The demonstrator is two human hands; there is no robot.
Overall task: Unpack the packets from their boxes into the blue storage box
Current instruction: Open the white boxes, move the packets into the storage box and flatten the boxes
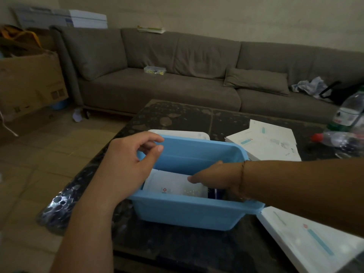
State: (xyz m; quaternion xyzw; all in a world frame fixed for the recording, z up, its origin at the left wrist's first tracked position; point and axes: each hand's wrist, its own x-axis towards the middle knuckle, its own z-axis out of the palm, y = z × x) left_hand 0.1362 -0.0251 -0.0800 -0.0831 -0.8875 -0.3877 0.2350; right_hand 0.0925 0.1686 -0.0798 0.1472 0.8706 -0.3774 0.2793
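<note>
Dark and mottled, your desk carries the blue storage box near its front edge, a pale blue plastic tub with a flat rim, its long axis running from you toward the grey sofa. White packets with a small red mark lie flat in its near end; your right hand reaches down onto them, whether its fingers grip I cannot tell, while your left hand rests on the left rim, fingers loosely curled and empty. White boxes lie just beside it.

Dark speckled table, blue storage box, white lid, white boxes, plastic bottles
</note>
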